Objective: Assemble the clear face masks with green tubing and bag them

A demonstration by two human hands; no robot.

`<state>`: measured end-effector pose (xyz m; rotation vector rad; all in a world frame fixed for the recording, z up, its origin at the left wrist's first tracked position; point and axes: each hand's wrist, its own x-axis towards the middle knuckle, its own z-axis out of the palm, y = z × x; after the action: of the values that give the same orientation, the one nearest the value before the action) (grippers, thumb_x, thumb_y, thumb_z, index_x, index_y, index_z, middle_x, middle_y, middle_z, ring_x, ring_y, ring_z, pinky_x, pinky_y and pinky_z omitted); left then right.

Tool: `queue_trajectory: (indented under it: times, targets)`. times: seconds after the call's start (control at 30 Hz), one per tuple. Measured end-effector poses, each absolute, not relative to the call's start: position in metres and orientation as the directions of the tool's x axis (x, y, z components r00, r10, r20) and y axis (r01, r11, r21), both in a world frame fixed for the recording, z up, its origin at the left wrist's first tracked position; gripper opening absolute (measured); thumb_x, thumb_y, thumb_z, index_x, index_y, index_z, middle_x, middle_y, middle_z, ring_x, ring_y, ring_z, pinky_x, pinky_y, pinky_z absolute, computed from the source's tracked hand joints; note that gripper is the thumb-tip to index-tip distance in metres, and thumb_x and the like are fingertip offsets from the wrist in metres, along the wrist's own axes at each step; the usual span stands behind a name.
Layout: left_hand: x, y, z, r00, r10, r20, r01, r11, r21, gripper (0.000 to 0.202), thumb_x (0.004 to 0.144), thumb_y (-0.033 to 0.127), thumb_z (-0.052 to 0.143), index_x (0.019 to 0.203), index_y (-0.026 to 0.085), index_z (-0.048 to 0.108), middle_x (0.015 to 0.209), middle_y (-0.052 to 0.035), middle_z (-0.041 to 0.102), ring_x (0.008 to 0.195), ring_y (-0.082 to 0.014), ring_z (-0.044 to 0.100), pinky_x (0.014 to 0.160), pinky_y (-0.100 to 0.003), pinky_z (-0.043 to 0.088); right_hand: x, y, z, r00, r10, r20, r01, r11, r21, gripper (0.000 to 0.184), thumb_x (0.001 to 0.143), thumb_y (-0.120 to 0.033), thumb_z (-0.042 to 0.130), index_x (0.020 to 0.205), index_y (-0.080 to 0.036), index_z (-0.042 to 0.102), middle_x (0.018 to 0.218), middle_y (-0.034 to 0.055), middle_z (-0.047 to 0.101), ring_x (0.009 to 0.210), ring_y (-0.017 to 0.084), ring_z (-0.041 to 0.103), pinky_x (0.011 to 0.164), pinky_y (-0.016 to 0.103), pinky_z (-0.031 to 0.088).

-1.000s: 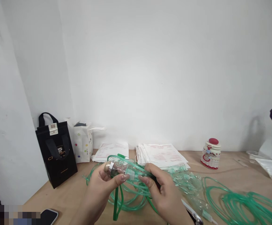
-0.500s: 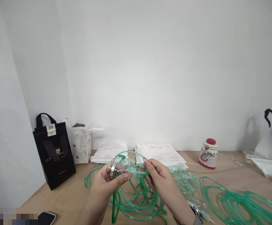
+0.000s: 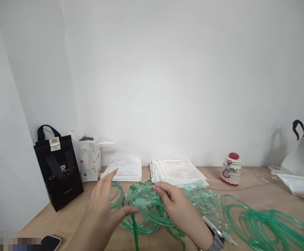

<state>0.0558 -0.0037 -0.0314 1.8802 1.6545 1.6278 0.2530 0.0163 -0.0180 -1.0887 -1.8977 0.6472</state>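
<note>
A clear oxygen mask [image 3: 141, 201] with a pale connector and a green strap is in front of me, blurred by motion. My right hand [image 3: 171, 202] has its fingers closed on the mask's green tube, just right of the connector. My left hand [image 3: 106, 204] is open at the mask's left side, fingers stretched up and thumb apart, the thumb tip close to the connector. Whether that thumb touches it I cannot tell. Coils of green tubing [image 3: 143, 230] hang or lie below the hands.
Further clear masks [image 3: 206, 202] lie to the right, beside a large green tubing coil [image 3: 269, 223]. Stacks of printed packets [image 3: 179, 172] rest near the wall. A black paper bag [image 3: 60, 170], a white dotted bag [image 3: 90, 160], a phone [image 3: 51, 243] and a jar-shaped container [image 3: 230, 170] stand or lie around.
My left hand has let go of the mask and spread its fingers, moving left. The mask has tilted and dropped slightly, while my right hand keeps its hold on the tube.
</note>
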Motion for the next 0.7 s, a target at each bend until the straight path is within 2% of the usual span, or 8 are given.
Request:
queue_trajectory:
  times: [0.1,0.17,0.27,0.33,0.4,0.47,0.6,0.7]
  targets:
    - [0.067,-0.007,-0.046,-0.009,0.81,0.587,0.547,-0.487,0.68,0.09,0.037,0.032,0.084,0.121,0.022,0.052,0.129,-0.0153,0.051,0.121,-0.0387,0.038,0.1,-0.048,0.027,0.248,0.008,-0.018,-0.434,0.806,0.404,0.507,0.588,-0.63,0.029,0.087,-0.024,0.039,0.066,-0.019,0.059,0.063,0.0001,0.058,0.062,0.015,0.051,0.059,0.025,0.035]
    - [0.08,-0.009,-0.049,0.082,0.878,0.472,0.471,-0.452,0.757,0.072,0.047,0.026,0.081,0.115,0.023,0.057,0.117,-0.0127,0.061,0.112,-0.0351,0.049,0.094,-0.042,0.036,0.244,0.004,-0.017,-0.475,0.792,0.385,0.51,0.604,-0.613,0.028,0.086,-0.021,0.04,0.065,-0.02,0.059,0.062,-0.0011,0.058,0.06,0.014,0.052,0.058,0.024,0.035]
    - [0.095,-0.011,-0.041,0.275,0.917,0.29,0.394,-0.383,0.836,0.034,0.065,0.02,0.066,0.098,0.022,0.064,0.092,-0.0066,0.069,0.082,-0.0247,0.062,0.071,-0.03,0.047,0.244,0.002,-0.014,-0.43,0.826,0.364,0.447,0.545,-0.71,0.022,0.085,-0.025,0.046,0.07,-0.02,0.061,0.063,-0.0016,0.059,0.06,0.013,0.053,0.058,0.023,0.037]
    - [0.096,-0.013,-0.031,0.294,0.931,0.216,0.391,-0.323,0.862,0.018,0.073,0.023,0.057,0.089,0.021,0.064,0.073,-0.0027,0.066,0.061,-0.0181,0.059,0.054,-0.024,0.044,0.25,0.006,-0.011,-0.384,0.861,0.333,0.339,0.467,-0.817,0.02,0.084,-0.031,0.049,0.072,-0.019,0.061,0.061,-0.0023,0.057,0.057,0.012,0.053,0.055,0.023,0.038]
    - [0.093,-0.016,-0.022,0.293,0.942,0.165,0.357,-0.268,0.895,0.016,0.077,0.03,0.054,0.082,0.02,0.064,0.066,0.0001,0.059,0.055,-0.0146,0.053,0.049,-0.022,0.041,0.26,0.011,-0.008,-0.367,0.884,0.29,0.198,0.378,-0.904,0.025,0.084,-0.038,0.048,0.076,-0.017,0.06,0.057,-0.0034,0.054,0.051,0.011,0.051,0.051,0.022,0.039]
    - [0.087,-0.018,-0.015,0.314,0.937,0.154,0.28,-0.246,0.928,0.019,0.077,0.036,0.054,0.078,0.019,0.063,0.066,0.0017,0.054,0.056,-0.0131,0.051,0.051,-0.021,0.041,0.27,0.015,-0.004,-0.388,0.885,0.257,0.092,0.315,-0.945,0.029,0.084,-0.042,0.048,0.077,-0.016,0.06,0.057,-0.0031,0.056,0.048,0.01,0.051,0.05,0.023,0.04]
    - [0.081,-0.017,-0.01,0.341,0.927,0.155,0.117,-0.205,0.972,0.018,0.076,0.035,0.057,0.076,0.018,0.061,0.061,0.0036,0.051,0.053,-0.0109,0.049,0.052,-0.021,0.041,0.285,0.017,0.0,-0.466,0.853,0.237,0.035,0.285,-0.958,0.025,0.08,-0.037,0.056,0.074,-0.014,0.062,0.059,-0.0008,0.062,0.051,0.011,0.055,0.054,0.024,0.043]
    - [0.082,-0.018,-0.007,0.387,0.915,0.114,0.03,-0.136,0.99,0.019,0.077,0.035,0.057,0.085,0.018,0.061,0.059,0.0034,0.053,0.049,-0.0097,0.048,0.05,-0.021,0.041,0.288,0.016,0.001,-0.485,0.847,0.217,-0.006,0.245,-0.969,0.024,0.08,-0.036,0.056,0.075,-0.014,0.061,0.059,0.0,0.064,0.049,0.01,0.055,0.051,0.023,0.043]
